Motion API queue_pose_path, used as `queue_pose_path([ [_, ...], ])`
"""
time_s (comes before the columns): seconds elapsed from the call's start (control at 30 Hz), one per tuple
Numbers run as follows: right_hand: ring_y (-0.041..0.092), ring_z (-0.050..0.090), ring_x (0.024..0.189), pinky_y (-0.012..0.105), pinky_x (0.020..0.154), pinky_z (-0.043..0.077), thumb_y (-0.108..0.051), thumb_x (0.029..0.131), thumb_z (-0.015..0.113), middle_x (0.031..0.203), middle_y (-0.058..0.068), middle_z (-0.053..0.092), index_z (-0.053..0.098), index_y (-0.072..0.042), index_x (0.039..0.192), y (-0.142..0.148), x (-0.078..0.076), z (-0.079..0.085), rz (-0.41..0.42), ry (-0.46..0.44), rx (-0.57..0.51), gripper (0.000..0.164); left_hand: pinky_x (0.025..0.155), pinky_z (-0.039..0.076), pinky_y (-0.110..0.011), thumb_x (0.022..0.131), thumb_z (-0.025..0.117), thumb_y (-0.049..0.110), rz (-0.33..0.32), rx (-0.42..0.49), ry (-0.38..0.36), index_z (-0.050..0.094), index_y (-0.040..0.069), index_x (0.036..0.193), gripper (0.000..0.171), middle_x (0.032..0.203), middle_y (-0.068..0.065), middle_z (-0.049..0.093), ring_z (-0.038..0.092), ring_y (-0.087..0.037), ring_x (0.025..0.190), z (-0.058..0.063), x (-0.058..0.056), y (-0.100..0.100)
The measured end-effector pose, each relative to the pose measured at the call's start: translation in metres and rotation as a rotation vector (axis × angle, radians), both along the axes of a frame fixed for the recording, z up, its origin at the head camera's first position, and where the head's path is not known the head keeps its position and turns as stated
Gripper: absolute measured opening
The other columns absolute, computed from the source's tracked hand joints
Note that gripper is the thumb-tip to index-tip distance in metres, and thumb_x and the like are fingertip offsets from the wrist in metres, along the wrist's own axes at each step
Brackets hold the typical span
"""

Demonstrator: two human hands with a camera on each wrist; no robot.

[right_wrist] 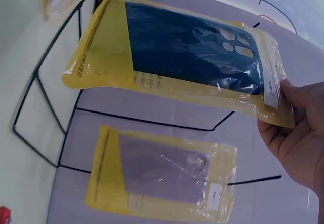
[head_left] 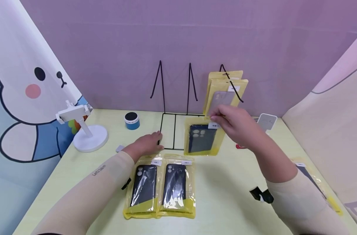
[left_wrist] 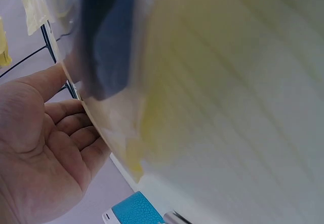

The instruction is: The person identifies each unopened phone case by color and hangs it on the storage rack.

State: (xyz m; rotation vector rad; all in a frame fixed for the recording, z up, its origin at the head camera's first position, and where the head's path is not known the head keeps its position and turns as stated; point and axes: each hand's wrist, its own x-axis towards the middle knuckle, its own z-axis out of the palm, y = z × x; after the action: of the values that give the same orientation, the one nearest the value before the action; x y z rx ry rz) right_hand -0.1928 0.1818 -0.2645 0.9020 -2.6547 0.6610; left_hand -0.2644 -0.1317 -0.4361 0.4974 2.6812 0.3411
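Observation:
My right hand [head_left: 235, 125] pinches the top edge of a dark phone case in a yellow-edged clear pouch [head_left: 202, 139], held upright in front of the black wire display rack [head_left: 174, 130]. Seen from the right wrist, thumb and fingers grip the labelled end of this pouch. My left hand [head_left: 146, 145] holds the left side of the rack's base, its wire between thumb and fingers. On the rack's right hook hang pouched cases, the front one pale purple [right_wrist: 162, 171]. Two more pouched dark cases, one left [head_left: 144, 186] and one right [head_left: 175, 186], lie side by side on the table.
A white phone stand [head_left: 90, 138] and a blue-and-white round device [head_left: 132, 121] stand at the left. Behind my right arm are a small grey-white stand [head_left: 267, 121] and a red item [head_left: 240, 147]. Another pouch [head_left: 309, 176] lies by the right edge.

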Motion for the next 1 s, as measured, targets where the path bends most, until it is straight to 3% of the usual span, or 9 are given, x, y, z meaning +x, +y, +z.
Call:
queue_pose_path([
  [0.33, 0.013, 0.049, 0.07, 0.029, 0.062, 0.043, -0.017, 0.1, 0.057, 0.086, -0.003, 0.062, 0.062, -0.012, 0.101, -0.015, -0.022, 0.011, 0.039, 0.083, -0.049, 0.007, 0.123, 0.02, -0.047, 0.101, 0.05, 0.044, 0.008, -0.011, -0.006, 0.021, 0.009, 0.157, 0.072, 0.165, -0.012, 0.011, 0.017, -0.032, 0.151, 0.0, -0.001, 0.0],
  [0.57, 0.015, 0.046, 0.069, 0.03, 0.063, 0.041, -0.019, 0.102, 0.054, 0.088, -0.002, 0.061, 0.06, -0.012, 0.103, -0.024, -0.031, 0.017, 0.019, 0.098, -0.075, 0.009, 0.123, 0.02, -0.047, 0.101, 0.05, 0.043, 0.008, -0.005, -0.015, 0.02, 0.009, 0.157, 0.072, 0.165, -0.012, 0.011, 0.016, -0.033, 0.151, 0.001, -0.001, 0.0],
  [0.87, 0.016, 0.056, 0.083, 0.033, 0.074, 0.05, -0.023, 0.102, 0.054, 0.101, -0.001, 0.066, 0.063, -0.014, 0.107, -0.035, -0.045, 0.021, -0.107, 0.006, 0.036, 0.014, 0.123, 0.02, -0.048, 0.102, 0.05, 0.041, 0.009, 0.001, -0.017, 0.021, 0.008, 0.157, 0.071, 0.165, -0.014, 0.011, 0.016, -0.034, 0.15, 0.004, 0.0, 0.0],
  [1.0, 0.019, 0.057, 0.089, 0.037, 0.079, 0.05, -0.022, 0.1, 0.057, 0.1, 0.0, 0.066, 0.065, -0.013, 0.104, -0.039, -0.049, 0.024, -0.115, 0.04, 0.088, 0.013, 0.122, 0.02, -0.048, 0.102, 0.05, 0.04, 0.003, 0.003, -0.018, 0.022, 0.007, 0.157, 0.071, 0.164, -0.014, 0.012, 0.017, -0.035, 0.15, 0.004, -0.001, 0.0],
])
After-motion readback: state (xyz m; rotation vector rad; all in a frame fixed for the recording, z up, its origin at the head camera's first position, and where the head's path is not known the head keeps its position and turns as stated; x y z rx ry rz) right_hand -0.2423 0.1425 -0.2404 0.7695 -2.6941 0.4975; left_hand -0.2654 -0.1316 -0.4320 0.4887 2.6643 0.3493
